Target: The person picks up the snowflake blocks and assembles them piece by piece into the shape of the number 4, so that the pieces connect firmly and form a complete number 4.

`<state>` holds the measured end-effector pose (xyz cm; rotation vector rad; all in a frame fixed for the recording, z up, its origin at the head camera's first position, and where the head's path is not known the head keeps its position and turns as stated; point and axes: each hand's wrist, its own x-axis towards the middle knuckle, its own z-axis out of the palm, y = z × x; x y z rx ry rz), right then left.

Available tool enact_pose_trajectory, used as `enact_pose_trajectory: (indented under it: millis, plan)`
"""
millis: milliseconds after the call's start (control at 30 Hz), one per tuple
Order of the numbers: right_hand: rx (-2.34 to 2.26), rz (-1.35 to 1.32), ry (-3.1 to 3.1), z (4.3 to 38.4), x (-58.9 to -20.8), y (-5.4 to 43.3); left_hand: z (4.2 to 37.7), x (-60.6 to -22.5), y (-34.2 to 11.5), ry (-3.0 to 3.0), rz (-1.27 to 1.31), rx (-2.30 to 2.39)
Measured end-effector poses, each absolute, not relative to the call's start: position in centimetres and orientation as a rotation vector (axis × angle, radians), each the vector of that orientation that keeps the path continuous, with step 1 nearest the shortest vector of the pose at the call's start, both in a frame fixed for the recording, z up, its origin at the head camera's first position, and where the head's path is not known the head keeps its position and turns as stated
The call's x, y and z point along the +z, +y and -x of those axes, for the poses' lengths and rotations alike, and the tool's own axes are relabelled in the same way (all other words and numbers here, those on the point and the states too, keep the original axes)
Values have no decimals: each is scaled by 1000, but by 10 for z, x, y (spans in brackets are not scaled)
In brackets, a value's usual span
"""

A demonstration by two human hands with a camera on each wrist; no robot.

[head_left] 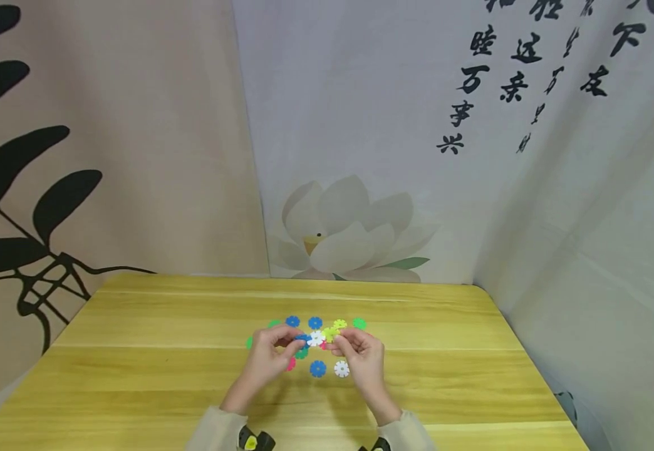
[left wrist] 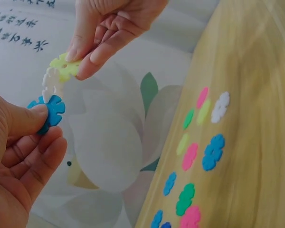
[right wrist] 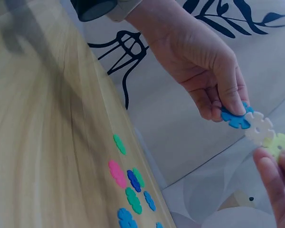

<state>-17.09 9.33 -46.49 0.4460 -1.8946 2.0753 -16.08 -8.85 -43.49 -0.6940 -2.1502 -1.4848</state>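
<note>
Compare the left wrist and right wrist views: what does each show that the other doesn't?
Only the left wrist view shows the loose white piece on the table and the calligraphy. Only the right wrist view shows the black plant print and dark wrist device. Both show the left hand holding a blue piece, the right hand a yellow piece, the joined white piece between.

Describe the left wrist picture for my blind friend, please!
The left hand pinches a blue flower-shaped plastic piece, the right hand a yellow one, with a white one between. More colourful pieces lie on a wooden table.
</note>
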Motion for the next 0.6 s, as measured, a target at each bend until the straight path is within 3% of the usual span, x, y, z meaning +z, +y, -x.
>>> enact_pose_trajectory:
  millis: [133, 400, 600]
  plan:
    - [2063, -466, -1925, 171, -462, 93, 156, -427, -87, -2148, 688, -1490]
    - [2080, -476, -1930, 169, -465, 94, 170, -453, -91, -2168, 707, -1492]
    - [2131, -408, -1912, 170, -464, 92, 173, -450, -92, -2167, 641, -1559]
